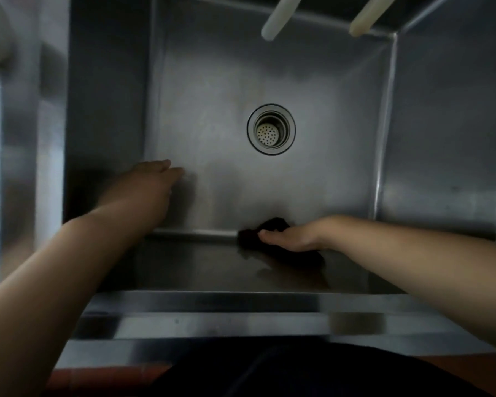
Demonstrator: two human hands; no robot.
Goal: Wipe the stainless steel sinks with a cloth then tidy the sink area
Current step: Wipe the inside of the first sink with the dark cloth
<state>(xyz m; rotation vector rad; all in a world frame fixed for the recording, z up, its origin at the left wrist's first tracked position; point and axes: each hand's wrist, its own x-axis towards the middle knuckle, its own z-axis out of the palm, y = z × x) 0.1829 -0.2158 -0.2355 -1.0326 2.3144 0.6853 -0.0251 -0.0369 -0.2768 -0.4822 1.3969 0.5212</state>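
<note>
Stainless steel sink [269,67]: one deep square basin, seen from above, walls and floor dull grey with soft reflections.

Drain [271,129]: round, ringed in metal, with a perforated strainer basket seated in it; sits near the middle of the basin floor, apart from both hands.

Cloth [272,226]: dark, bunched, lying at the near edge of the basin floor where the floor meets the front wall, right of centre.

Right hand [289,236]: lies on the cloth, fingers together and curled over it, pressing it against the steel; forearm bare, reaching in from the right.

Left hand [146,181]: blurred, fingers together and extended, palm down, at the basin floor near the left wall; holds nothing; whether it touches the steel cannot be told.

Two pale tubes [278,17], [368,17]: hang in from the top edge above the back wall, one white, one cream.

Front rim [212,302]: flat steel ledge, nearest the person.

Dark clothing [298,371]: at the bottom edge.
</note>
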